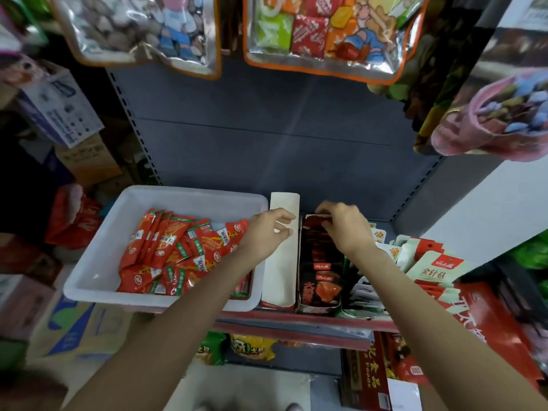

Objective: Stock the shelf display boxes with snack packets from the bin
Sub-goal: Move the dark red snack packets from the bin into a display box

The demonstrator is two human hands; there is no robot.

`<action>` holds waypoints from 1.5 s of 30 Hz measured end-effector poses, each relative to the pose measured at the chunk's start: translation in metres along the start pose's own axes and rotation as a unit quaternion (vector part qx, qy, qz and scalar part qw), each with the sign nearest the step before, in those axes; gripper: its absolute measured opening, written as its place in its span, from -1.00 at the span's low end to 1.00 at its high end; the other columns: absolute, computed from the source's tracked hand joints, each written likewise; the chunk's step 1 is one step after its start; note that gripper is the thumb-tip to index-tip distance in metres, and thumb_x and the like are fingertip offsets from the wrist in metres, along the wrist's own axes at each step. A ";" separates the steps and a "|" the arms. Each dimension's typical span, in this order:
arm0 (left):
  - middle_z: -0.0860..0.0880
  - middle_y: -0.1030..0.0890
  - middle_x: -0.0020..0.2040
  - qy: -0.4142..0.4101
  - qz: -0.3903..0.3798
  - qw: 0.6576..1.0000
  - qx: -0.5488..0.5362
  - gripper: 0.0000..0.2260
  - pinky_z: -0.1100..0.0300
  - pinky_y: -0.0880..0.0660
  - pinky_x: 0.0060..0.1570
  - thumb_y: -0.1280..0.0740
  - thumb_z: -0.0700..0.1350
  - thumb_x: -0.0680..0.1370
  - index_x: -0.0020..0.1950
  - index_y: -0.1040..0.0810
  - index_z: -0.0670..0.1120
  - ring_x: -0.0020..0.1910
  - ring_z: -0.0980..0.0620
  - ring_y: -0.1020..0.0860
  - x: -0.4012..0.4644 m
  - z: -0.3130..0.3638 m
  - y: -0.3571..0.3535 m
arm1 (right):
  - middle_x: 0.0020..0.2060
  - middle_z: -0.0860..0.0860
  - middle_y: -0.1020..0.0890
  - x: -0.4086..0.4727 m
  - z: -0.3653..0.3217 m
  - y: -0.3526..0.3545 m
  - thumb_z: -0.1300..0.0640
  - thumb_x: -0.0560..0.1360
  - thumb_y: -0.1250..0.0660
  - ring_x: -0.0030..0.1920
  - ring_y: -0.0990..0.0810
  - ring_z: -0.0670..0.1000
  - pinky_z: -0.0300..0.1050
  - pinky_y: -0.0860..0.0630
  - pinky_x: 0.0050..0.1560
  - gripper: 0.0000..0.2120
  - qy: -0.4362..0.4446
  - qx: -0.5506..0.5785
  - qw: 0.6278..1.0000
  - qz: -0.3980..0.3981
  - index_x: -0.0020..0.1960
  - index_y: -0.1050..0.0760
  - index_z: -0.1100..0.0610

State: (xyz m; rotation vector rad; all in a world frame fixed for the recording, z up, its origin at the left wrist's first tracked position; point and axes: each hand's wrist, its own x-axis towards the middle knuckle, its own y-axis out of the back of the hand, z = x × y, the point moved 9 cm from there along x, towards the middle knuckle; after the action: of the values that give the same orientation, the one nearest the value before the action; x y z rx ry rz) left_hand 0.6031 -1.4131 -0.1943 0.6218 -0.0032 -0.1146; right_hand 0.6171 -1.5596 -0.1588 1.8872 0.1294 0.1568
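Both forearms reach forward over the shelf (296,317). The left hand (267,232) hovers, fingers loosely curled and grasping nothing, over the empty white display box (280,277). At its 3 o'clock, the right hand (345,228) bends down at the wrist, its grip pinching dark red packets (318,280) standing in the neighbouring display box (317,308). The white bin (98,256), at 9 o'clock, holds red snack packets (178,253).
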 end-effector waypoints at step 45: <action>-0.06 -0.26 0.49 0.040 -0.087 0.959 0.267 -0.40 0.04 -0.13 0.45 -0.34 0.05 0.52 0.50 -0.23 -0.04 0.46 -0.06 -0.21 -0.013 -0.180 0.108 | 0.52 0.15 -0.02 0.023 -0.127 -0.216 0.01 0.47 -0.38 0.48 -0.14 0.22 0.10 -0.19 0.45 -0.16 -0.074 0.058 0.953 -0.289 0.54 0.10 0.01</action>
State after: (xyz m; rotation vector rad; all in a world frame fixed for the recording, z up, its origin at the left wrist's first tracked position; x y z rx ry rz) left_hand 0.6085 -1.2198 -0.2777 1.1673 0.1018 -0.2635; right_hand 0.6152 -1.3691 -0.3233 1.8923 0.5895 -0.3986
